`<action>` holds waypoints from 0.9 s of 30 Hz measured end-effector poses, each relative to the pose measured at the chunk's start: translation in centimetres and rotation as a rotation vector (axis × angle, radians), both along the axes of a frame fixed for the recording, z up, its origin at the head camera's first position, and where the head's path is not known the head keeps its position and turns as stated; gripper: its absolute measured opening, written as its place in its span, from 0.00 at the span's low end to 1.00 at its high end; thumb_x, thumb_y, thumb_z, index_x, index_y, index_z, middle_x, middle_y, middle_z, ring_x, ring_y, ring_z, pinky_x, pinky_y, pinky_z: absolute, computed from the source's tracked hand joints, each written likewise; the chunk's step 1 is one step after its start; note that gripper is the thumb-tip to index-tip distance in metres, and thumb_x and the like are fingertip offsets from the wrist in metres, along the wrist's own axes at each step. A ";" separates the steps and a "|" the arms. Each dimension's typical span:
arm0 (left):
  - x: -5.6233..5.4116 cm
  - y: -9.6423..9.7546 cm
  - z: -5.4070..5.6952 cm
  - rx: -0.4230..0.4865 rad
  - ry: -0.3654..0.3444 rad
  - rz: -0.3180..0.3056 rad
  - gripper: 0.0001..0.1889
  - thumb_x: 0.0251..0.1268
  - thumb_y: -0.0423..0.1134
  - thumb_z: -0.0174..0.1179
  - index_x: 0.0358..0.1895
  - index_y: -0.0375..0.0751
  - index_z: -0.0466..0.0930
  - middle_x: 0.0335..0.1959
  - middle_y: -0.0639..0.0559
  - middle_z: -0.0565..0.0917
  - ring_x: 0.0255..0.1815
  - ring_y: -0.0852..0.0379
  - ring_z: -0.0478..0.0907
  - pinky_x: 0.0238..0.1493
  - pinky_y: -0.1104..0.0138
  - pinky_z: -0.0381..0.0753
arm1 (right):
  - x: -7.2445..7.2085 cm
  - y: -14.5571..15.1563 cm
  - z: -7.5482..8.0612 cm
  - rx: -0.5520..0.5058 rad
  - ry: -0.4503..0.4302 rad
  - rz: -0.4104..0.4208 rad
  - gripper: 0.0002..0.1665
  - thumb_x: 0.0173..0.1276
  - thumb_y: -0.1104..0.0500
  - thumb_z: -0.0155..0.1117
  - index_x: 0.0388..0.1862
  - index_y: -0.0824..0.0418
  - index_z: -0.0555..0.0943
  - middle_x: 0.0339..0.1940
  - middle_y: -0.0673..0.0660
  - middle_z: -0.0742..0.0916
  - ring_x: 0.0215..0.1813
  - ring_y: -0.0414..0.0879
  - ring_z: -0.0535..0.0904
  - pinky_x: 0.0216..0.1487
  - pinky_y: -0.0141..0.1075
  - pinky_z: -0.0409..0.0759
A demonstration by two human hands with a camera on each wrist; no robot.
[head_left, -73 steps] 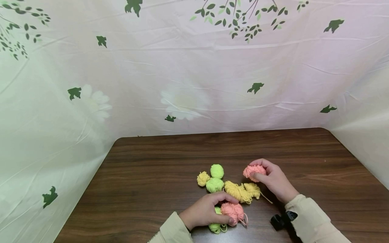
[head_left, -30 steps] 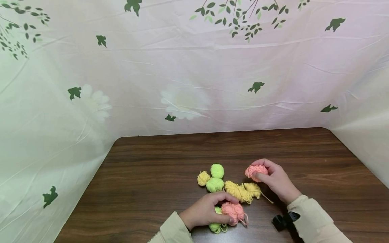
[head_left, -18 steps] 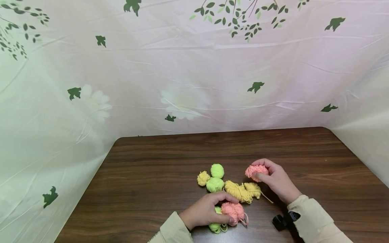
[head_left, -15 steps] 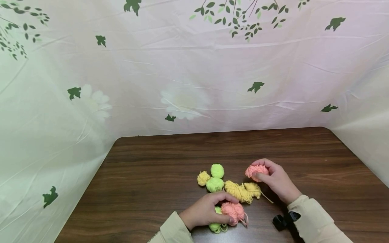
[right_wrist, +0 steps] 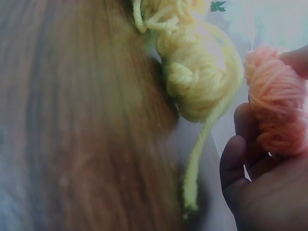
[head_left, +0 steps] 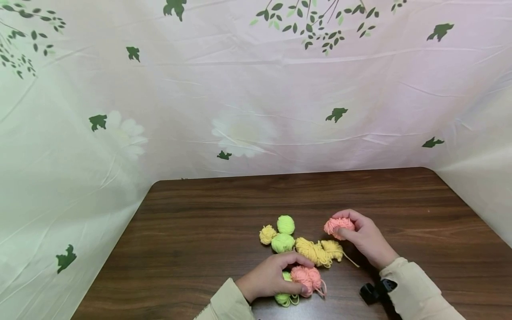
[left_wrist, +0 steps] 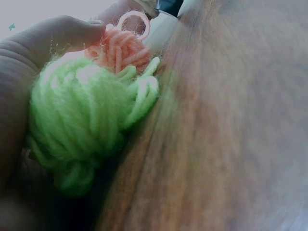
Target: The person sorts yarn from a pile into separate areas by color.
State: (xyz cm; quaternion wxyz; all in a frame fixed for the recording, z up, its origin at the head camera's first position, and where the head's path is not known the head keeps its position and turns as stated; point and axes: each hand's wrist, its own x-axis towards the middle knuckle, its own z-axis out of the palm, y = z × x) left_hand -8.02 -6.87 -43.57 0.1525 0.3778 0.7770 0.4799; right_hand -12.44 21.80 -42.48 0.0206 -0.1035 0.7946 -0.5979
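Note:
In the head view, my left hand (head_left: 272, 275) curls its fingers and thumb round a pink ball of yarn (head_left: 306, 280) near the table's front. A lime-green ball of yarn (left_wrist: 84, 110) sits under that palm, partly hidden from above, its loose loops showing. My right hand (head_left: 370, 240) pinches another pink ball of yarn (head_left: 339, 227) between thumb and fingers, farther back and to the right. In the right wrist view this pink ball (right_wrist: 279, 103) rests against the fingers, beside a yellow yarn bundle (right_wrist: 192, 77) with a trailing end.
Between the hands lie yellow yarn bundles (head_left: 314, 252) touching each other. Left of them are two lime-green balls (head_left: 282, 243) and a small yellow ball (head_left: 267, 235). A black wrist device (head_left: 376, 291) hangs at the right sleeve. A printed cloth (head_left: 248, 89) surrounds the wooden table (head_left: 192, 222).
My right hand has shifted slightly to the right with its pink ball of yarn. The left hand and the other yarn balls stay where they were.

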 end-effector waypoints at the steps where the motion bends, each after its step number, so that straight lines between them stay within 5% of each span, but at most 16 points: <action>1: 0.0 0.0 0.0 0.000 0.002 0.000 0.22 0.62 0.40 0.72 0.59 0.51 0.80 0.58 0.64 0.81 0.59 0.71 0.73 0.60 0.72 0.72 | 0.0 0.0 0.0 0.000 0.001 -0.001 0.17 0.68 0.65 0.66 0.54 0.67 0.77 0.42 0.57 0.86 0.40 0.41 0.82 0.40 0.35 0.84; 27: 0.0 0.0 0.2 -0.003 -0.017 0.002 0.22 0.62 0.41 0.72 0.59 0.51 0.80 0.58 0.65 0.81 0.59 0.71 0.73 0.61 0.71 0.72 | 0.3 -0.1 0.4 -0.022 0.026 -0.007 0.17 0.66 0.70 0.65 0.53 0.71 0.77 0.41 0.57 0.85 0.39 0.39 0.80 0.37 0.33 0.82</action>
